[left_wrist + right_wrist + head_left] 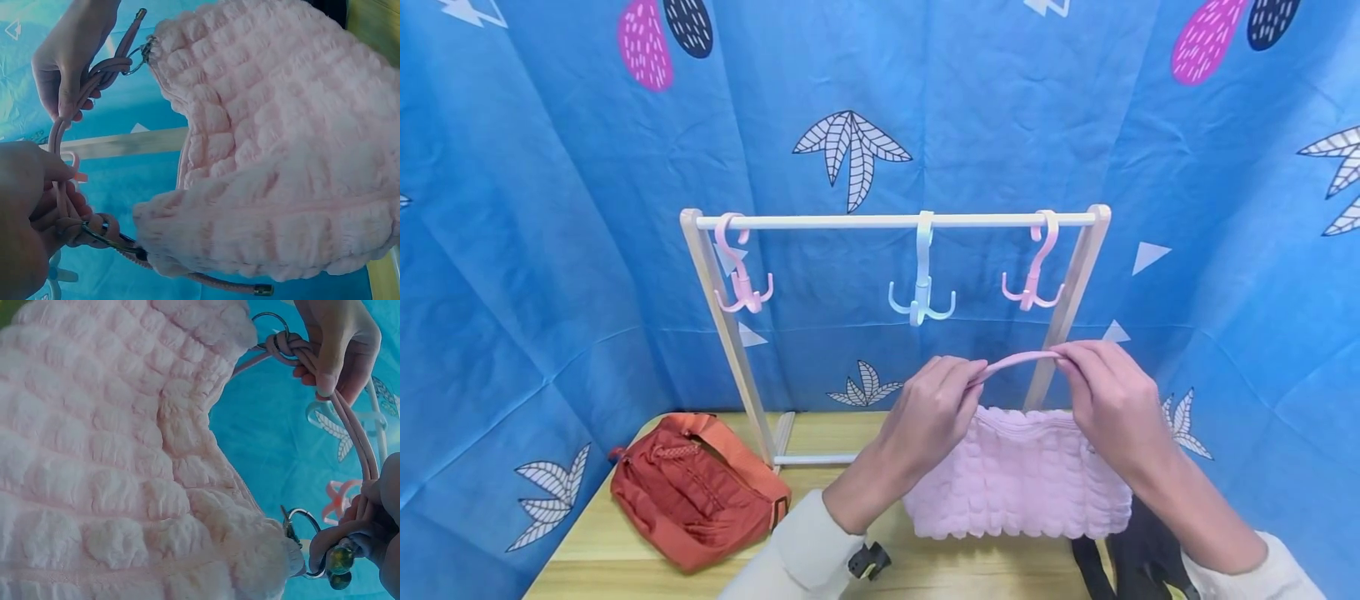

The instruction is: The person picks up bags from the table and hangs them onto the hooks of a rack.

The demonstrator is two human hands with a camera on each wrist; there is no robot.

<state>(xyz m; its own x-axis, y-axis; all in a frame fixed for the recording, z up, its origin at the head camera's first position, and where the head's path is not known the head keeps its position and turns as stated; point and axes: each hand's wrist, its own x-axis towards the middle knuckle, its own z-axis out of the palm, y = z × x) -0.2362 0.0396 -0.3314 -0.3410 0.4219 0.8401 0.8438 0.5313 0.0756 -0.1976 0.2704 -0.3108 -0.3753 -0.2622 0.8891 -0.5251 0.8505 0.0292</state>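
Observation:
A puffy pink handbag (1015, 479) hangs by its strap (1021, 359) between my two hands, in front of the rack. My left hand (934, 400) grips the left part of the strap, and my right hand (1116, 400) pinches its right part. In the left wrist view the strap is a doubled cord, knotted at metal rings (103, 236) on the bag's ends. Both hands hold the cord just past those knots, with a stretch of it bowed up between them. Quilted, bubbly fabric covers the bag (94, 456) in the right wrist view.
Behind the bag stands a rack with a white rail (835, 222). Two pink hooks (745, 287) (1032, 283) and a light blue hook (922, 287) hang from it. A rust-red bag (692, 492) lies on the wooden table (587, 567) at left; a black item (1138, 550) lies at right.

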